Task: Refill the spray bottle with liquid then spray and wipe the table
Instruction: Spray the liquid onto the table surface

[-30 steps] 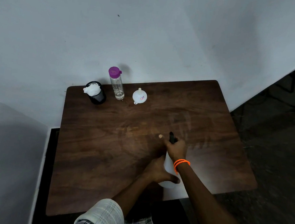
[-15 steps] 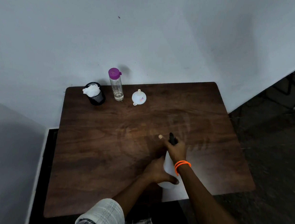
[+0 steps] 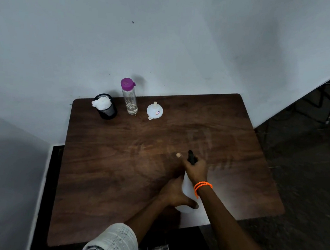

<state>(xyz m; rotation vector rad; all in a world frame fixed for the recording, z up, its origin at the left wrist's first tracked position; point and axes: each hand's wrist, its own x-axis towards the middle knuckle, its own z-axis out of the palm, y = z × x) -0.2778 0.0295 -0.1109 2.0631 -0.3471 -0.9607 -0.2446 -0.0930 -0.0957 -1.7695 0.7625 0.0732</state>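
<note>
A white spray bottle (image 3: pixel 186 187) with a black spray head stands on the dark wooden table (image 3: pixel 118 160), near its front edge. My left hand (image 3: pixel 174 192) wraps the bottle's lower body. My right hand (image 3: pixel 195 167), with an orange wristband, grips the black head, one finger stretched forward. At the back of the table stand a clear bottle with a purple cap (image 3: pixel 130 96) and a white funnel (image 3: pixel 154 110) turned spout up. A black mesh cup (image 3: pixel 106 108) beside them holds a crumpled white cloth (image 3: pixel 101 102).
The table sits against a pale wall at its back and left. Dark floor lies to the right, with chair legs at the far right edge. Faint smear marks show on the tabletop ahead of the hands.
Both hands stay on the spray bottle in the same place. Only the camera view has shifted slightly.
</note>
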